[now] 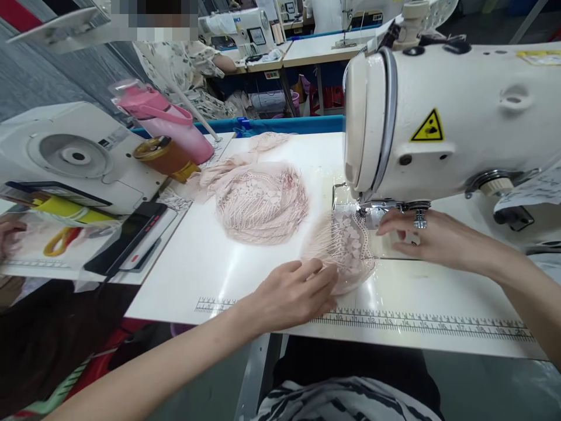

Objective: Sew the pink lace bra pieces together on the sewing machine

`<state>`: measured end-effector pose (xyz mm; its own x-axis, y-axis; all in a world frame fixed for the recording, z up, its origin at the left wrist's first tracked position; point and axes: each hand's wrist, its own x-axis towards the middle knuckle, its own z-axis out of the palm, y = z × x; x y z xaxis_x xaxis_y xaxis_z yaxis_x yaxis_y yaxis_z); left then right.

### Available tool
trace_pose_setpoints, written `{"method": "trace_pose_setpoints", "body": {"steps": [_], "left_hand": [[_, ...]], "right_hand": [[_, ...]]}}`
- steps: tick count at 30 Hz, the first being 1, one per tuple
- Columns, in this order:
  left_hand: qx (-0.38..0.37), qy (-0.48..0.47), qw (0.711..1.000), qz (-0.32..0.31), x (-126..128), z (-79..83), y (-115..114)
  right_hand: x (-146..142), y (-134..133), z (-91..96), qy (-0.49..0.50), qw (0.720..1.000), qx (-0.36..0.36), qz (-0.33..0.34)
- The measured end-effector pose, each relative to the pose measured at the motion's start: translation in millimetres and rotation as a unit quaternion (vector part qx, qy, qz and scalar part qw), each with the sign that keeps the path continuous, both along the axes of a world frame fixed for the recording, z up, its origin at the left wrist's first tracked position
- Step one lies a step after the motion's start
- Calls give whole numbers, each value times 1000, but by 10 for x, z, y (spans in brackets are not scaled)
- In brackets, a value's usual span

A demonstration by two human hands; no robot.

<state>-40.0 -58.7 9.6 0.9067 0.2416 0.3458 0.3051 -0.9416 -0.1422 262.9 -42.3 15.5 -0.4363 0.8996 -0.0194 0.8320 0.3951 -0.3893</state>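
A strip of pale pink lace (350, 242) lies on the machine bed, its far end under the presser foot (362, 209) of a white sewing machine (456, 117). My left hand (302, 292) is closed on the near left edge of this lace, fingers curled into it. Just right of the presser foot is my right hand (432, 234), fingers bent and drawn in close to the metal parts. What its fingertips hold, if anything, is hidden. Left of the needle, a heaped bundle of the same lace (263, 202) rests on the white table (184, 275).
A printed ruler (421, 321) runs along the table's front edge. To the left stand a pink bottle (175, 126), a brown-lidded jar (160, 156) and another machine (74, 155), with yellow-handled scissors (56, 241) nearby. Another person's hand (9, 231) shows at the far left.
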Motion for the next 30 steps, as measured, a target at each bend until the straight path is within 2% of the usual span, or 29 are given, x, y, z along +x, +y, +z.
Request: {"method": "trace_pose_setpoints", "body": {"steps": [2,3,5,8,11,14,18,21,25,30], "left_hand": [[-38,-17,997,59,-29,-30,-90],[-70,-27,993,87,-24,-17,-116],[-127,-24,984,120,15,57,-120],[-151,12,981,119,108,194,-21],[-136,39,987,71,235,221,139],[-105,51,993,35,391,95,274],[-25,-21,999,24,549,-143,352],[44,-82,995,20,583,-243,355],[59,-113,992,22,575,-275,354],[64,-122,990,32,570,-284,355]], "right_hand": [[-54,-45,-6,24,995,-25,90],[-81,-58,-21,28,993,-37,111],[-128,-65,-70,35,991,-45,122],[-170,-43,-162,65,988,-22,135],[-179,-20,-234,100,985,10,141],[-173,-19,-265,135,980,36,142],[-168,-46,-284,163,971,85,152],[-172,-75,-323,122,974,128,144],[-188,-102,-410,60,970,189,139],[-201,-96,-440,75,956,233,161]]}}
